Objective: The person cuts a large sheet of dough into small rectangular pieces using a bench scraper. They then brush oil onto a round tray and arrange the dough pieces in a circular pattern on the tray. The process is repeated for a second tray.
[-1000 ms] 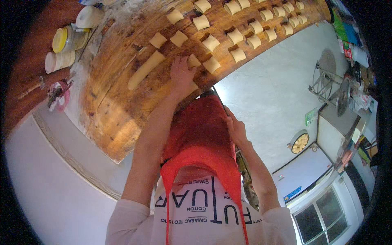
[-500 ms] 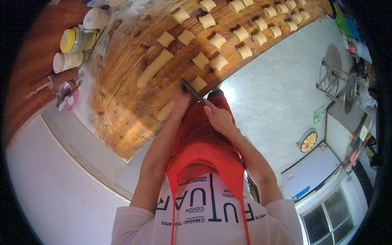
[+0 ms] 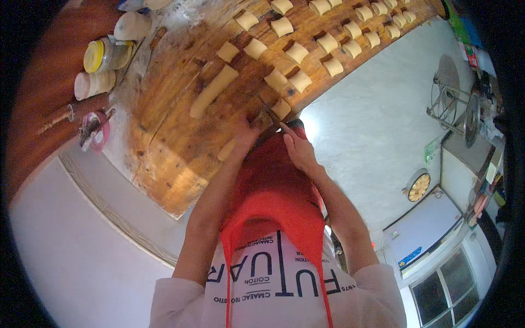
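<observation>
My right hand (image 3: 299, 153), low at the board's near edge, is closed around the handle of a knife (image 3: 272, 113). Its dark blade points away and to the left. Just right of the blade lies a cut piece of pale dough (image 3: 281, 109). To the left of the knife, my left hand (image 3: 248, 130) is closed over a dough roll (image 3: 225, 151), its fingers dim in shadow; one end of the roll shows beside my forearm. Farther off, a second dough roll (image 3: 214, 91) lies whole on the wooden board (image 3: 169, 147).
Several cut dough pieces (image 3: 298, 53) stand in rows toward the far right of the board. Jars (image 3: 104, 56) and a pink container (image 3: 95, 131) line the left side. On the right are a metal rack (image 3: 456, 112) and a round pan of pale pieces (image 3: 419, 187).
The knife has moved to the right, and the nearest cut dough piece has shifted right with it, away from my left hand. The whole view has shifted slightly.
</observation>
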